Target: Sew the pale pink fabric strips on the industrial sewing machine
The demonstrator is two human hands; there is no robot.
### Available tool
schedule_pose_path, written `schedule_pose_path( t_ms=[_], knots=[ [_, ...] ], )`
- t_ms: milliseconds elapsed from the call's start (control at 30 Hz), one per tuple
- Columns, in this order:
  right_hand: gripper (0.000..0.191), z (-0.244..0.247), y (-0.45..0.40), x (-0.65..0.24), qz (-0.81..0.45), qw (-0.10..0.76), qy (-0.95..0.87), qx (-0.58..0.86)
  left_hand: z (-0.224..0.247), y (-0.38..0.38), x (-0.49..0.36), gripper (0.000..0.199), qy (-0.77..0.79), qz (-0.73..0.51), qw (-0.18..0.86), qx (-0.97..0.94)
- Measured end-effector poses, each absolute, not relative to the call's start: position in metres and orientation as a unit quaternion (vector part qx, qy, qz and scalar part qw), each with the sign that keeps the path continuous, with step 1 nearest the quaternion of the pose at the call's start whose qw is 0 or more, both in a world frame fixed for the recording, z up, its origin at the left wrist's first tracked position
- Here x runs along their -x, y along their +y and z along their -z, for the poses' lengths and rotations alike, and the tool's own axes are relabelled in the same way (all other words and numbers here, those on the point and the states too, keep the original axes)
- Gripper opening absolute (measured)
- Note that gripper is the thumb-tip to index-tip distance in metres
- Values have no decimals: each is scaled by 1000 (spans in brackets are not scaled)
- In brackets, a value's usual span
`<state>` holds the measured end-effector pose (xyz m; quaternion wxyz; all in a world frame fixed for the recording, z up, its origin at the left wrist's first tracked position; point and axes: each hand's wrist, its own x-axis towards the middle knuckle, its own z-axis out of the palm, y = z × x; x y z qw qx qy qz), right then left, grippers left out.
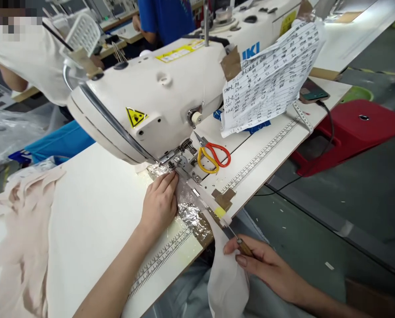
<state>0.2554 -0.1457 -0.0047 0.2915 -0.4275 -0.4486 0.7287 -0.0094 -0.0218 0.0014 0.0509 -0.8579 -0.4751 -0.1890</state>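
Observation:
My left hand (160, 201) lies on the plastic-covered table edge just before the sewing machine's (144, 97) needle area, its fingers together and pressed down by the presser foot. What lies under those fingers is too small to make out. Below and to the right, my right hand (263, 265) grips an awl (245, 248) by its wooden handle, with the thin metal shaft pointing up and left. White fabric (228, 282) hangs over the table edge beside my right fingers and runs up along a clear guide (205, 201) towards the needle.
Red-and-yellow scissors (213, 157) lie right of the needle. A handwritten sheet (270, 84) leans on the machine, near a phone (313, 91). Pale fabric pieces (25, 221) lie at left. A red stool (366, 128) stands at right. Two people are beyond the machine.

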Motion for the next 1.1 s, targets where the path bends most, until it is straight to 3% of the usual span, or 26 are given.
schedule_pose_path(
  t_ms=[267,400,500,633,733,933,1100],
  knots=[
    [33,-9,-134,-259,-594,287,-614,433,-21,-34,-2,33,-474,223,13,851],
    [28,-27,-132,-250,-525,307,-710,355,-54,-58,-19,29,-379,281,-155,868],
    [30,-42,-121,-252,-463,292,-793,266,-69,-80,-26,29,-289,189,-265,900],
    [35,-44,-69,-271,-314,285,-807,411,-64,-96,4,34,-349,27,-210,913],
    [38,-32,-11,-290,-99,179,-766,610,-61,-94,56,39,-499,14,-150,853],
    [45,-26,44,-291,22,167,-769,616,-60,-114,106,41,-622,50,85,777],
    [45,-38,40,-251,4,118,-818,563,-34,-147,5,20,-568,233,-64,787]
  ],
)
